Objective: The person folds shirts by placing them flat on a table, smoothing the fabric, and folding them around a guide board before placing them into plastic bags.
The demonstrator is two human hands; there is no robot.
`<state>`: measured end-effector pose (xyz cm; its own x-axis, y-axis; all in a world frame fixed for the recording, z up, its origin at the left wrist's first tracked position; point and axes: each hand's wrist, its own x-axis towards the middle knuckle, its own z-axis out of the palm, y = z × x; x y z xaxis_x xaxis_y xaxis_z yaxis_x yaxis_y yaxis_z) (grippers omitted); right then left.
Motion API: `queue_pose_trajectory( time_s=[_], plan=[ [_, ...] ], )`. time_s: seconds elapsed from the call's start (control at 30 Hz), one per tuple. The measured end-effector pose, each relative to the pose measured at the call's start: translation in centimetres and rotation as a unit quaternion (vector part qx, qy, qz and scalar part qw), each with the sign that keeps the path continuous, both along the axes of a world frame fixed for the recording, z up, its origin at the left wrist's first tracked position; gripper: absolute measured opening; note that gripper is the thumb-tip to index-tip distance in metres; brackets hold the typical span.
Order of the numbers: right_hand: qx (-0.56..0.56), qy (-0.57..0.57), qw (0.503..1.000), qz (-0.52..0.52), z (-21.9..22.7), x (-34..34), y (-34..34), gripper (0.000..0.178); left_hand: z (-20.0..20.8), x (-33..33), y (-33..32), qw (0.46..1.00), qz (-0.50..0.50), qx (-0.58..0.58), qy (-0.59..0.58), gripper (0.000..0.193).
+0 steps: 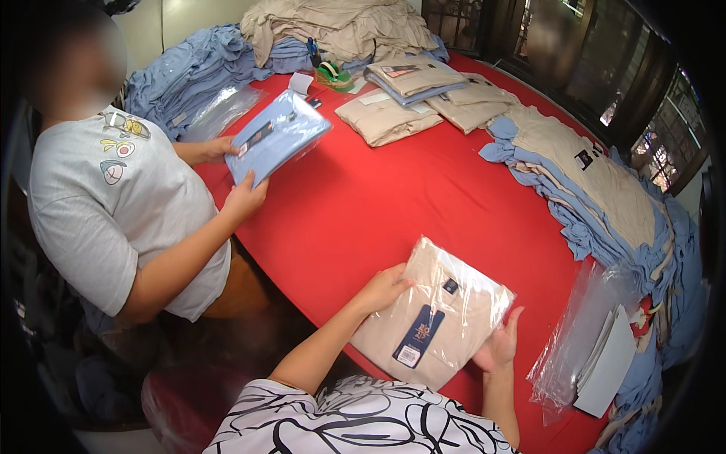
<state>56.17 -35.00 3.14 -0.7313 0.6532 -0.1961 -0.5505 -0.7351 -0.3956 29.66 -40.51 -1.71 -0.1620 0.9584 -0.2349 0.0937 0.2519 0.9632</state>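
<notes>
A folded beige shirt (pixel 461 321) in a clear plastic bag is held tilted over the near edge of the table. It carries a dark blue hang tag (pixel 418 337) with a white label, and a small dark neck label. My left hand (pixel 384 288) grips the bag's left edge, fingers on top of the plastic. My right hand (pixel 499 344) supports its right edge, the thumb pointing up and the other fingers partly hidden behind the bag.
Across the red table (pixel 393 193), a co-worker's hands (pixel 243 198) hold a bagged blue shirt (pixel 280 136). Bagged shirts (pixel 389 117) and a green tape dispenser (pixel 331 75) lie at the back. Unbagged shirts (pixel 590 170), clear bags (pixel 582 325) and white cards (pixel 607 367) line the right side.
</notes>
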Motion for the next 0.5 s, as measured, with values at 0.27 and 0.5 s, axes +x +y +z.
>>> queue_pose_trajectory(
  time_s=[0.27,0.5],
  plan=[
    [0.27,-0.481,0.833,-0.044,-2.9,1.9,1.1,0.025,2.4,1.3,0.2,0.973,0.084,0.027,0.215,0.023],
    [0.295,-0.618,0.727,-0.054,-2.5,1.4,1.0,0.03,-0.7,1.8,0.6,0.946,0.17,0.152,0.229,0.021]
  ],
)
